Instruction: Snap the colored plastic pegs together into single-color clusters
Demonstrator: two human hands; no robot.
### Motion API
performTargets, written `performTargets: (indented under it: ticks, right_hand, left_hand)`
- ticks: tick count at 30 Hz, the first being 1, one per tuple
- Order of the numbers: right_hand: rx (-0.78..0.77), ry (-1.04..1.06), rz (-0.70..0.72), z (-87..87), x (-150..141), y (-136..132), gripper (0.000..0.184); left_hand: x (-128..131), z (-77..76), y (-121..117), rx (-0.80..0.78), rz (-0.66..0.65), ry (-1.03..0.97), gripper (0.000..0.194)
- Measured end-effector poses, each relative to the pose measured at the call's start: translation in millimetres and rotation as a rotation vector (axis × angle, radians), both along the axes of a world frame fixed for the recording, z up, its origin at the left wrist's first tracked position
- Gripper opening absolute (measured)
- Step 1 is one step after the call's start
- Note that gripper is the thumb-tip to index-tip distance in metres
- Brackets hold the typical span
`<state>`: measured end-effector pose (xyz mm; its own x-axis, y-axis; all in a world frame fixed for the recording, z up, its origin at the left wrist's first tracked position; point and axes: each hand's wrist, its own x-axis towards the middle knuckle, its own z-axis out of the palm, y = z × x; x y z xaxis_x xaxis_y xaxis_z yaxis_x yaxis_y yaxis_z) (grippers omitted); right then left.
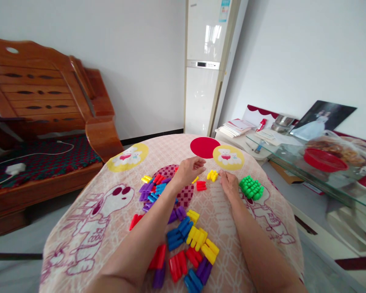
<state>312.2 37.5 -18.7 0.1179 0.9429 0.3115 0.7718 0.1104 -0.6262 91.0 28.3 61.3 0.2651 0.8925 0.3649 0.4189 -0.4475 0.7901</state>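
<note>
My left hand (189,170) hovers over the middle of the table, fingers loosely bent and apart from the thumb, with nothing visible in it. Just right of it, my right hand (229,184) is low over the cloth with its fingers curled in. Whether anything is inside them is hidden. A small cluster of yellow plastic blocks (212,176) lies beside its fingertips. Red blocks (201,186) lie between the two hands, nearer me than the yellow cluster. Right of my right hand sits a pile of joined green blocks (251,188).
Purple and blue blocks (146,191) lie left of my left forearm. More yellow blocks (197,238), blue blocks (179,233) and red blocks (177,265) spread between my forearms. A patterned cloth (110,240) covers the round table. A glass shelf (323,179) stands right, a wooden bench (49,97) left.
</note>
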Motion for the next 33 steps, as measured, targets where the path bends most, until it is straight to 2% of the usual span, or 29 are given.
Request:
performTargets:
  ticks: [1,3,6,9,12,15,20,23,28,33]
  right_hand:
    - [-0.014,-0.005,-0.005,0.4,-0.4,-0.1,0.05]
    - [-0.031,-0.015,-0.014,1.3,-1.2,-0.4,0.048]
    - [-0.025,-0.021,-0.017,2.1,-1.9,-1.1,0.048]
    - [-0.011,-0.029,-0.014,1.8,-2.0,-1.5,0.049]
    - [-0.01,-0.027,-0.013,0.6,-1.6,-0.9,0.048]
    - [-0.006,-0.037,-0.011,-0.6,-1.1,0.3,0.047]
    - [-0.014,-0.057,-0.014,-0.2,-1.2,1.4,0.047]
    - [-0.024,-0.064,-0.02,1.2,-1.8,1.1,0.047]
    - [0.048,-0.012,-0.012,3.8,-2.6,-1.0,0.044]
    - [0.184,0.107,0.025,7.1,-7.8,-3.4,0.041]
  left_hand:
    - [-10.2,6.4,-7.3,0.014,0.003,-0.035,0.02]
    - [-28.5,9.5,-19.3,0.03,0.113,-0.146,0.024]
    - [-46.2,-6.2,-22.7,0.006,0.327,-0.288,0.026]
    - [-50.6,-25.8,-6.3,-0.039,0.4,-0.308,0.024]
    - [-46.0,-32.6,16.9,-0.043,0.369,-0.226,0.024]
    - [-38.7,-32.0,31.1,-0.03,0.329,-0.029,0.027]
    - [-31.4,-43.4,28.0,-0.006,0.201,0.357,0.048]
    - [-32.3,-50.4,23.2,0.006,0.152,0.484,0.052]
    - [-30.9,-42.0,20.0,0.055,0.21,0.37,0.043]
    - [-8.2,-34.7,13.1,-0.038,0.157,0.225,0.034]
